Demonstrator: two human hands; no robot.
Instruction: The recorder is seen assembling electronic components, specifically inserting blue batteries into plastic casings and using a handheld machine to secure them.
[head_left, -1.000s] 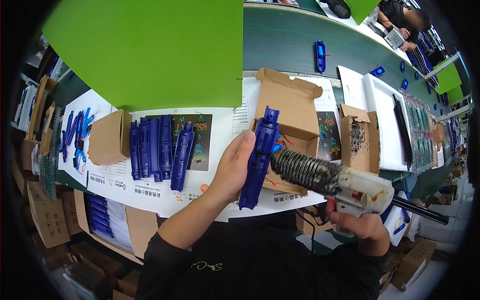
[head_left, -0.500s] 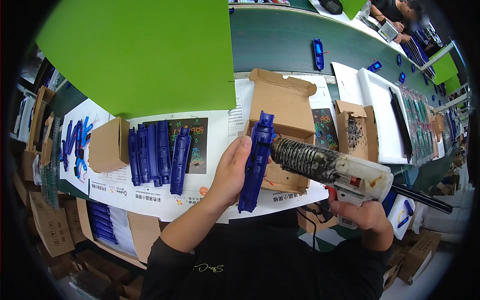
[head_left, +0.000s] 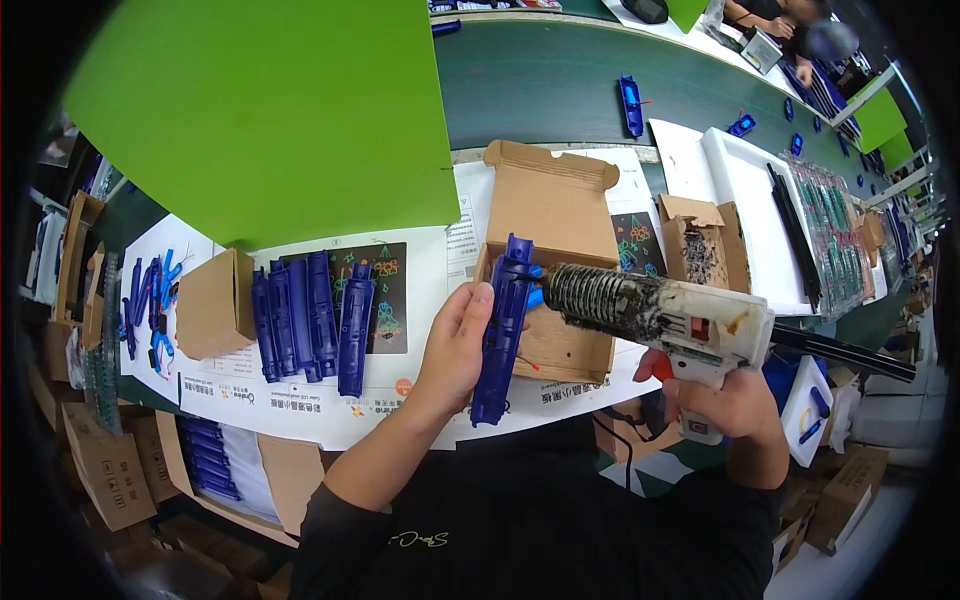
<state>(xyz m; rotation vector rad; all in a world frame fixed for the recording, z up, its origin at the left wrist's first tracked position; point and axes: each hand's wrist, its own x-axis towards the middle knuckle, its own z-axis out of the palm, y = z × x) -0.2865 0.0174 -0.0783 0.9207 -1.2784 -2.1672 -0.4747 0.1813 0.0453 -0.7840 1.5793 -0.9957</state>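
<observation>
My left hand (head_left: 450, 345) is closed around a long dark-blue plastic housing (head_left: 500, 350), held nearly upright with its open, ribbed side showing. In my right hand (head_left: 728, 405) is a hot glue gun (head_left: 700, 330) with a stained white body and a blackened, coil-wrapped nozzle. A black glue stick (head_left: 840, 352) sticks out of its back. The nozzle points left and its tip is at the housing's upper part; whether it touches I cannot tell. A bright blue cylinder (head_left: 536, 289) shows just behind the housing, above an open cardboard box (head_left: 555, 210).
Several blue housings (head_left: 318, 315) lie on the white paper left of my hand, beside a cardboard box (head_left: 215, 303). A green panel (head_left: 260, 120) rises behind. At right are a black-smeared carton (head_left: 700, 250) and a white foam tray (head_left: 750, 210). Another person (head_left: 780, 30) works far right.
The view has shifted slightly. The housing stands a little more upright, and more of the blue cylinder shows beside it. Both hands keep their holds.
</observation>
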